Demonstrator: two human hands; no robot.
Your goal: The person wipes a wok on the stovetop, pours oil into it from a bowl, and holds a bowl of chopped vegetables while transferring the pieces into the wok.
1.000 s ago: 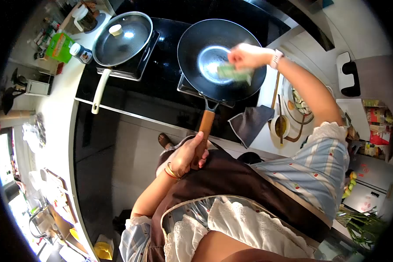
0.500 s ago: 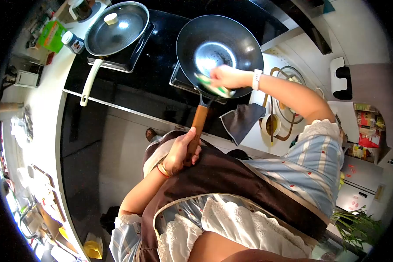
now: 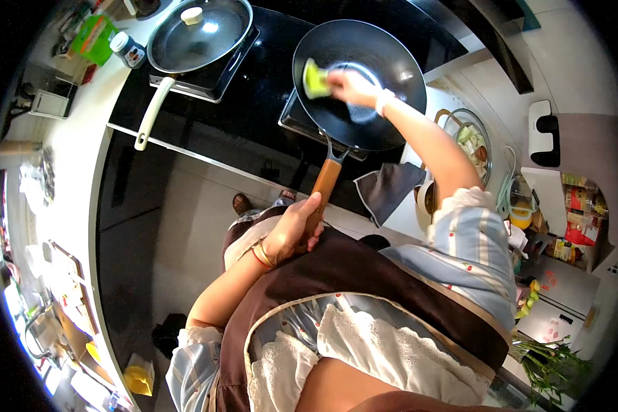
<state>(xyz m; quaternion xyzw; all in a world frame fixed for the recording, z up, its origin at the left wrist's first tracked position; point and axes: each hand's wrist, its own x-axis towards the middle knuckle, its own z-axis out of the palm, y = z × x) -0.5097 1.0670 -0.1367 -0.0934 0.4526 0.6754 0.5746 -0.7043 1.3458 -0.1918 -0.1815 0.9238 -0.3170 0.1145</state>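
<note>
My left hand (image 3: 296, 230) is wrapped round the brown wooden handle (image 3: 327, 180) of a dark wok (image 3: 391, 69), which sits on the right burner. Inside the wok, my right hand (image 3: 352, 88) pinches a yellow-green cloth or sponge (image 3: 316, 78), blurred by motion, against the left part of the wok's inner wall. The wok's middle is partly hidden behind the hand.
A lidded pan (image 3: 202, 41) with a pale handle stands on the left burner. A grey cloth (image 3: 388, 191) hangs over the counter's front edge. Right of the wok are a glass-covered plate of food (image 3: 472, 143) and a bowl (image 3: 426, 198). A jar (image 3: 127, 49) stands far left.
My right hand has swept with the cloth or sponge from the wok's right side, across its near side, to its left side. My left hand keeps its hold on the handle.
</note>
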